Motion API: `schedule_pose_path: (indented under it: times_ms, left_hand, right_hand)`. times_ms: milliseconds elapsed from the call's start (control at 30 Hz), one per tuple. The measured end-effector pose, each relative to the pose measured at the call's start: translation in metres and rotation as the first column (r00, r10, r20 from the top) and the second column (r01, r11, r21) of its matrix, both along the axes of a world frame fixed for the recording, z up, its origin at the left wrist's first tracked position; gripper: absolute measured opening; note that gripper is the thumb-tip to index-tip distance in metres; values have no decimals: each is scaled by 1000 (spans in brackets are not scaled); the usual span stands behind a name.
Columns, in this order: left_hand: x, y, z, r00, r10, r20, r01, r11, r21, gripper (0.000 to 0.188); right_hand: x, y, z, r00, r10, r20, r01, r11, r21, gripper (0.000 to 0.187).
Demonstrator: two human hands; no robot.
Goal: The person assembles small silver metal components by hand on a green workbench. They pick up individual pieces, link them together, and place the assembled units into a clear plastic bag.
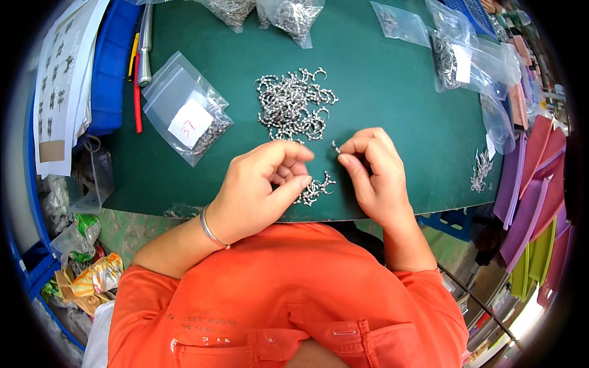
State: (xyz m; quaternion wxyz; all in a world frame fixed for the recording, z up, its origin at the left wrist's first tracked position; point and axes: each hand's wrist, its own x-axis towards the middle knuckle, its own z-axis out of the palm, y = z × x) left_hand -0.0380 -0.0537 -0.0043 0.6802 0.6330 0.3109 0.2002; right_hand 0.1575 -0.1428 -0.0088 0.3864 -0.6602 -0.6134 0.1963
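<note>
My right hand (377,175) is closed, thumb and forefinger pinching a small curved silver metal piece (335,147) that sticks out past the fingertips. To its left, my left hand (261,184) has the thumb and forefinger apart, the other fingers loosely curled, and nothing visible between them. Just beyond both hands lies a large heap of curved, beaded-looking silver metal pieces (291,104). A smaller cluster of similar pieces (316,190) sits between the hands near the table edge, partly hidden by my left thumb.
On the green tabletop (380,86), a labelled clear bag of metal parts (211,132) lies left. More filled bags (297,18) stand at the back, others (451,61) at right. Thin silver pieces (481,170) lie far right. A red pen (137,92) and blue bin (110,92) flank the left.
</note>
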Motion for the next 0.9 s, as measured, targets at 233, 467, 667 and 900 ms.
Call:
schedule_pose_path:
  times_ms: [233,467,667,900]
  left_hand:
    - [5,-1,-1,997,-26,77,48,952,-303,15]
    - [3,-4,-5,987,-2,158,38,973,-228,13]
    - [3,-6,-6,987,14,160,22,975,-222,21]
    - [4,-9,-9,986,43,163,-41,999,-16,28]
  right_hand:
    - [-12,-10,0,834,72,-547,-154,982,-105,5]
    - [-20,-10,-2,704,69,-707,-73,997,24,13]
    - [-20,-10,-8,707,157,-690,-75,986,147,25]
    - [-28,-12,-8,598,89,-797,10,993,119,26]
